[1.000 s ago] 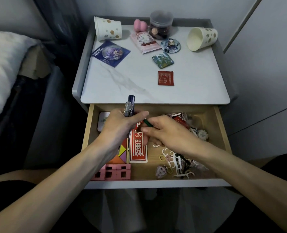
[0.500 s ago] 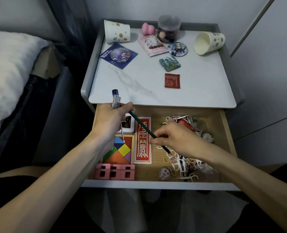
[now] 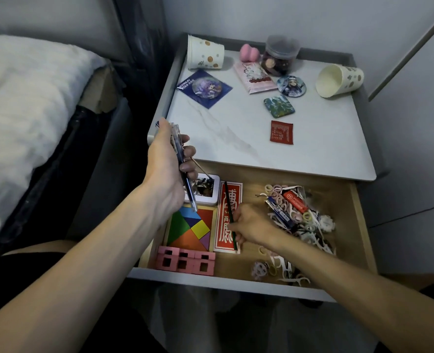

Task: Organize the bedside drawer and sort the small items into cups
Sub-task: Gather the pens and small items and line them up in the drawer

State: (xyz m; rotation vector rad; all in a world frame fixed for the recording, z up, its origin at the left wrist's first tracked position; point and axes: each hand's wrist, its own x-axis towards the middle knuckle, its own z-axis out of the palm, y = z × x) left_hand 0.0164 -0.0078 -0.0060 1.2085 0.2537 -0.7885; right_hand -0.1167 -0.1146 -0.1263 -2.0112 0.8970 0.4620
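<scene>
The wooden drawer (image 3: pixel 361 212) stands pulled open under the white nightstand top (image 3: pixel 312 149). My left hand (image 3: pixel 169 164) hovers over the drawer's back left corner, shut on a bundle of pens (image 3: pixel 185 179) and a thin stick. My right hand (image 3: pixel 251 225) rests low in the drawer's middle, holding a dark green pencil (image 3: pixel 227 200) above a red and white packet (image 3: pixel 227 220). Two spotted paper cups lie on their sides on top: one at the back left (image 3: pixel 204 56), one at the back right (image 3: pixel 338 80).
In the drawer: a tangram puzzle (image 3: pixel 190 229), pink blocks (image 3: pixel 185 261), a small tin (image 3: pixel 203 189), and a tangled heap of hair ties, floss picks and batteries (image 3: pixel 292 212). On top: badges, a red sachet (image 3: pixel 282 132), a jar (image 3: pixel 279 56). A bed (image 3: pixel 32 98) is at left.
My hands have come apart. The left hand rose toward the nightstand's front left corner with the pens; the right hand drew the green pencil down and back into the drawer. The view shifted left.
</scene>
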